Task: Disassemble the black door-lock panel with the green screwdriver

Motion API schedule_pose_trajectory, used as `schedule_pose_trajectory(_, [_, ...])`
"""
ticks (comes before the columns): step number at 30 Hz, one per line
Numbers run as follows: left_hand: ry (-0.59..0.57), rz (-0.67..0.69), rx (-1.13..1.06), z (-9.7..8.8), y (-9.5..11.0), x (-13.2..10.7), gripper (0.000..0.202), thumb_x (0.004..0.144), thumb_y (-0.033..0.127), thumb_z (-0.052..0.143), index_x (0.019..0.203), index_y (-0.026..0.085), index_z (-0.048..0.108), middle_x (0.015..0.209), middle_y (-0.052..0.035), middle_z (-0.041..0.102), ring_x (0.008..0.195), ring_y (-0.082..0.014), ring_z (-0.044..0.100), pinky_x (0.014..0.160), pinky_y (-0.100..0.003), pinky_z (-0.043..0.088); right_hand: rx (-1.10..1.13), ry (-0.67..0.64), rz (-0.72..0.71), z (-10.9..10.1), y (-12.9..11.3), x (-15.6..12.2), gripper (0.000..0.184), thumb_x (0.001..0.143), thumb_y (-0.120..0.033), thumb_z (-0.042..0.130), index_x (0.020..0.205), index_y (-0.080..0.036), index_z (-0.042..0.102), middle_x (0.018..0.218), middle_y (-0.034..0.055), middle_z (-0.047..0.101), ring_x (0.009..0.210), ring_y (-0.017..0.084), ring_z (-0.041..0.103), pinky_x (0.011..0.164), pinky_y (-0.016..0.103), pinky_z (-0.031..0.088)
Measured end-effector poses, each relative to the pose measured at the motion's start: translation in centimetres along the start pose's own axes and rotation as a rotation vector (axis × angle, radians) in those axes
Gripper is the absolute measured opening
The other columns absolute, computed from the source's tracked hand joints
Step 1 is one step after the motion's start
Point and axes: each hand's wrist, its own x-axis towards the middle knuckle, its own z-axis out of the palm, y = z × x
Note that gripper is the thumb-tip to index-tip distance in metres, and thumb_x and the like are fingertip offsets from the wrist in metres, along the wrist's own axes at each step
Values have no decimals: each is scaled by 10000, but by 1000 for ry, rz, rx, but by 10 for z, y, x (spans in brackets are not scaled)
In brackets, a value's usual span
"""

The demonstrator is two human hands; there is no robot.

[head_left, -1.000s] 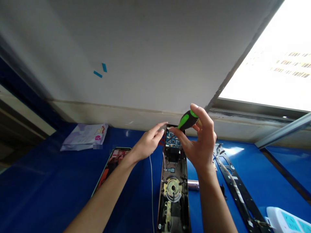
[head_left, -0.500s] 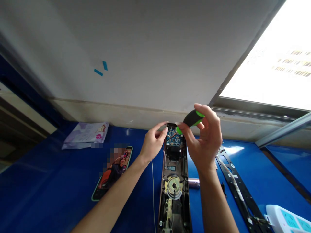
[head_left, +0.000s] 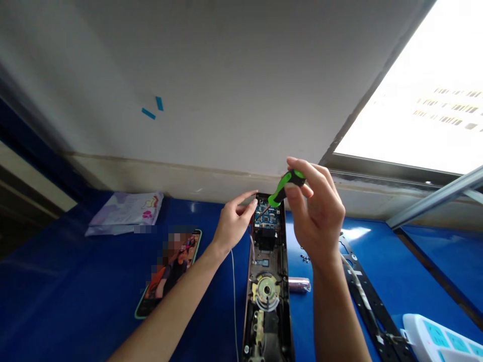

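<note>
A long dark door-lock body lies open on the blue table, with a blue circuit board at its far end and a brass round mechanism further down. My right hand is closed around a green and black screwdriver, whose tip points down at the circuit board. My left hand rests against the left edge of the lock's far end, fingers curled and pinching at it.
A phone with a lit screen lies left of the lock. A purple-white packet sits at the back left. A thin white cable runs beside the lock. A black metal plate, a small cylinder, loose screws and a white power strip lie right.
The screwdriver has tilted more upright in my right hand and its tip sits on the circuit board. The view has shifted slightly, and my left hand stays at the lock's edge.
</note>
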Motion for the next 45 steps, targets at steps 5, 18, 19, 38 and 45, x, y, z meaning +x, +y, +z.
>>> schedule_pose_trajectory(5, [72, -14, -43, 8, 0, -6, 500, 921, 487, 675, 1301, 166, 728, 521, 50, 532, 462, -122, 457, 451, -245, 366, 131, -33, 5, -2, -2, 0, 429, 1011, -140, 572, 1364, -358, 678, 1287, 41, 727, 1102, 230, 738, 913, 445, 645])
schedule_pose_trajectory(18, [106, -46, -102, 13, 1, -9, 476, 920, 513, 669, 1236, 164, 737, 526, 74, 387, 467, -103, 313, 452, -251, 242, 99, -28, -13, 5, -2, 2, 404, 1014, -152, 569, 1364, -328, 664, 1256, 49, 722, 1095, 228, 727, 927, 462, 644])
schedule_pose_trajectory(19, [116, -39, -91, 13, 2, -11, 470, 927, 517, 660, 1231, 167, 737, 523, 75, 383, 461, -104, 315, 447, -252, 240, 81, 9, -17, 5, -1, 1, 368, 982, -169, 643, 1301, -340, 704, 1174, 38, 726, 1039, 218, 727, 890, 444, 650])
schedule_pose_trajectory(38, [-89, -12, -69, 1, -15, -69, 584, 993, 478, 586, 1520, 249, 480, 1530, -115, 586, 1377, -323, 580, 1141, -470, 471, -81, 146, 40, 5, 2, -22, 443, 1022, -148, 527, 1426, -324, 566, 1284, 85, 676, 1209, 243, 683, 866, 427, 669])
schedule_pose_trajectory(45, [-123, -41, -93, -3, -13, -74, 606, 988, 483, 612, 1537, 283, 453, 1560, -108, 555, 1428, -336, 526, 1158, -495, 434, -81, 59, 0, -7, 5, -19, 490, 1036, -149, 478, 1480, -346, 540, 1398, 66, 660, 1298, 269, 654, 914, 474, 669])
